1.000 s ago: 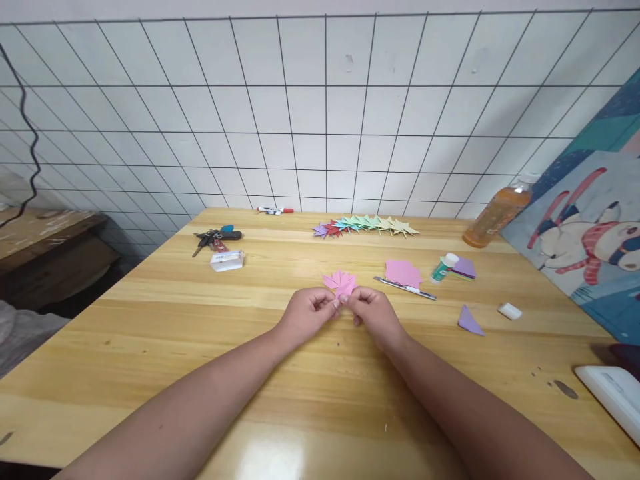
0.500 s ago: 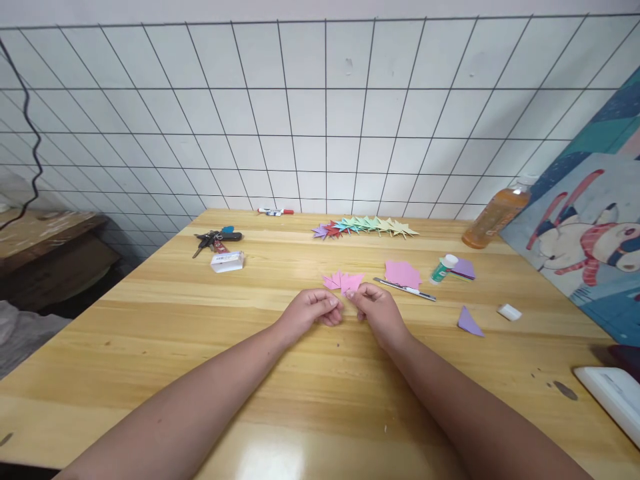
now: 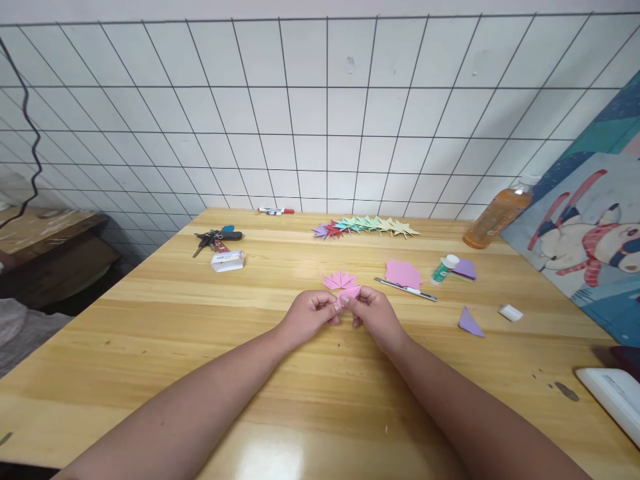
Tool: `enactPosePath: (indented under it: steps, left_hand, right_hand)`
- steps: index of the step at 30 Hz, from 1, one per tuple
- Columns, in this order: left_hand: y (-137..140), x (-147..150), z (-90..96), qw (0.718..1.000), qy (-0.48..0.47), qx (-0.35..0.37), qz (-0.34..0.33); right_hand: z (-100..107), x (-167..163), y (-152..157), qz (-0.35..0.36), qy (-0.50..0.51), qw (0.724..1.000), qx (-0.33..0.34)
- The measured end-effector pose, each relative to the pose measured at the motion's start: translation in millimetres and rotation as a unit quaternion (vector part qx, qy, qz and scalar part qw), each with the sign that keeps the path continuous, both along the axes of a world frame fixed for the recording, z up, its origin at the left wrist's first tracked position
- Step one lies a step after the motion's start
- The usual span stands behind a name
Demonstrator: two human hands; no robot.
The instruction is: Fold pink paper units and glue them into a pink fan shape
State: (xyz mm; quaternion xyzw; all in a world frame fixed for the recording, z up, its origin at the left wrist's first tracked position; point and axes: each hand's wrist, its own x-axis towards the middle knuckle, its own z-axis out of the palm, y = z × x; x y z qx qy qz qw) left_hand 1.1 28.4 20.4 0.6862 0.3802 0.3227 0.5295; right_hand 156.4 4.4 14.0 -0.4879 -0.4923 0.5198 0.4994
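Note:
Between my two hands is a small folded piece of pink paper (image 3: pixel 349 293), pinched by the fingertips of both. My left hand (image 3: pixel 311 315) grips its lower left edge, with the fingers closed. My right hand (image 3: pixel 377 315) is closed on its right side, thumb on top. Just beyond the hands lies a pink folded paper piece (image 3: pixel 340 279) with several points. To the right are a stack of pink paper sheets (image 3: pixel 403 275) and a slim pen-like knife or pen (image 3: pixel 405 289). My fingers partly cover the held paper.
A row of coloured folded paper pieces (image 3: pixel 367 225) lies near the wall. At right are a glue stick (image 3: pixel 445 269), purple sheets (image 3: pixel 465 268), a purple triangle (image 3: pixel 471 323), an eraser (image 3: pixel 511 313) and a bottle (image 3: pixel 499 213). Keys (image 3: pixel 215 239), a small box (image 3: pixel 227 261) and a marker (image 3: pixel 276 211) lie left.
My left hand has come in to the right and now pinches the pink paper too. The paper has tilted and drawn closer to me, uncovering more of the pointed pink piece behind.

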Motion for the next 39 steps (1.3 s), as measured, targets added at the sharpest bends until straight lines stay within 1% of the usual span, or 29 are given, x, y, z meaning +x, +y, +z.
enactPosePath:
  steps: [4, 8, 10, 14, 17, 19, 22, 26, 30, 33, 36, 39]
  left_hand:
    - [-2, 2, 0.4, 1.0, 0.003, -0.007, -0.015]
    - [-3, 3, -0.8, 0.999, -0.025, -0.037, -0.023]
    - [-3, 3, -1.1, 0.998, -0.036, -0.053, -0.019]
    - [-2, 1, 0.2, 0.998, -0.034, -0.043, -0.005]
    - [-1, 0, 1.3, 0.998, -0.037, -0.046, 0.002]
    - [0, -1, 1.0, 0.998, -0.034, -0.049, 0.004]
    - [1, -2, -1.1, 0.999, -0.019, -0.046, 0.001]
    - [2, -2, -3.3, 0.999, 0.004, -0.029, -0.015]
    - [2, -1, -0.8, 0.999, -0.008, -0.043, -0.005]
    - [3, -2, 1.4, 0.997, -0.029, -0.065, 0.02]
    - [5, -2, -0.3, 0.996, -0.044, -0.065, 0.034]
    - [6, -2, -5.2, 0.997, -0.041, -0.054, 0.038]
  right_hand:
    - [2, 2, 1, -0.003, 0.006, 1.0, -0.013]
    - [4, 3, 1, 0.017, 0.001, 1.0, -0.019]
    - [4, 4, 0, 0.025, -0.011, 0.999, -0.019]
    - [4, 3, -1, 0.023, -0.038, 0.999, -0.02]
    - [4, 5, 0, 0.026, -0.031, 0.999, -0.011]
    - [3, 8, 2, 0.008, -0.019, 1.0, -0.007]
    - [0, 14, 6, -0.038, -0.005, 0.999, -0.008]
    - [-4, 18, 8, -0.046, 0.027, 0.998, -0.015]
    - [0, 17, 6, -0.031, 0.033, 0.998, -0.041]
    - [5, 13, 3, 0.02, 0.011, 0.998, -0.062]
    - [5, 8, 1, 0.056, -0.038, 0.997, -0.048]
    - [2, 5, 2, 0.049, -0.072, 0.996, -0.017]
